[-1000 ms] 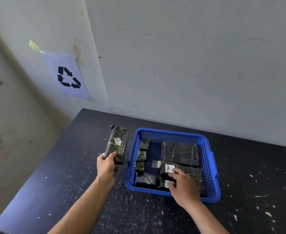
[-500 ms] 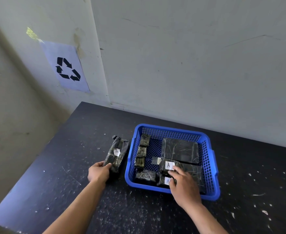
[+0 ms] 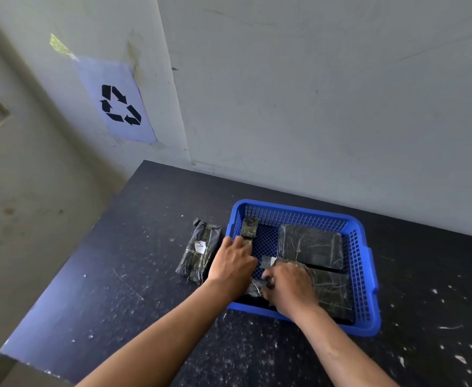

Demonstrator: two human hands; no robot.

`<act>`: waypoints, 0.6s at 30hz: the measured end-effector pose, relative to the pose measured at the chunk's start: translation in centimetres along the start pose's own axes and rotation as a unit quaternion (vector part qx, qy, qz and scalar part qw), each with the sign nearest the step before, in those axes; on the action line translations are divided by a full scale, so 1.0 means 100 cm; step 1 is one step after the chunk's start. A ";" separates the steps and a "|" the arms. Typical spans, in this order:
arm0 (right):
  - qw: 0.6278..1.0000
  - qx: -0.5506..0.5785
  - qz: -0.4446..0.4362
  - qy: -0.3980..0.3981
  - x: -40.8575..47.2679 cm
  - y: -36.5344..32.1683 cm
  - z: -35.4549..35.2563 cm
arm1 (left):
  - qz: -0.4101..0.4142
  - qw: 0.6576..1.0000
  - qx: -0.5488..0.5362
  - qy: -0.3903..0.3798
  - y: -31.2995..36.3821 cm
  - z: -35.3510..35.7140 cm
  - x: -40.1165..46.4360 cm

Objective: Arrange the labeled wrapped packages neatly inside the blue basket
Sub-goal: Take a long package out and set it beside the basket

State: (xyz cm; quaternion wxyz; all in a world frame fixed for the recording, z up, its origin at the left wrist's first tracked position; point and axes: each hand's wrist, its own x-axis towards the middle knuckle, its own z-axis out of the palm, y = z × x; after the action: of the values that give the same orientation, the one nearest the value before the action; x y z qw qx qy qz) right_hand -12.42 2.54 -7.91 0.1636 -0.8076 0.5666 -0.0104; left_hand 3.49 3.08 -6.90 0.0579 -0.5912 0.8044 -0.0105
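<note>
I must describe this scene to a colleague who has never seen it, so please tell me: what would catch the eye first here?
First the blue basket on the dark speckled table, with both hands reaching into its near left corner among black wrapped packages. One long wrapped package lies outside, on the table just left of the basket. On the wall up left hangs a recycling sign.
</note>
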 end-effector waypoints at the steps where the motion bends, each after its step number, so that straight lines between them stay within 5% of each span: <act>1: 0.999 -0.005 -0.019 -0.031 0.001 -0.001 0.001 | 0.002 0.999 0.021 -0.039 0.000 0.000 0.005; 10: 0.950 -0.219 -0.186 -0.120 0.029 -0.009 0.006 | 0.038 0.993 0.077 -0.075 -0.007 0.004 0.014; 18: 0.983 0.013 -0.078 -0.163 0.040 0.001 -0.025 | 0.024 0.995 0.038 -0.084 -0.032 0.000 0.018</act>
State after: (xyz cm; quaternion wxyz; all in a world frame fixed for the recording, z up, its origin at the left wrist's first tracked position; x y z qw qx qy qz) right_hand -11.58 -1.78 -6.20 0.2631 -0.8381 0.4672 0.1007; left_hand 6.03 0.40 -6.74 0.1484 -0.5682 0.8093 0.0102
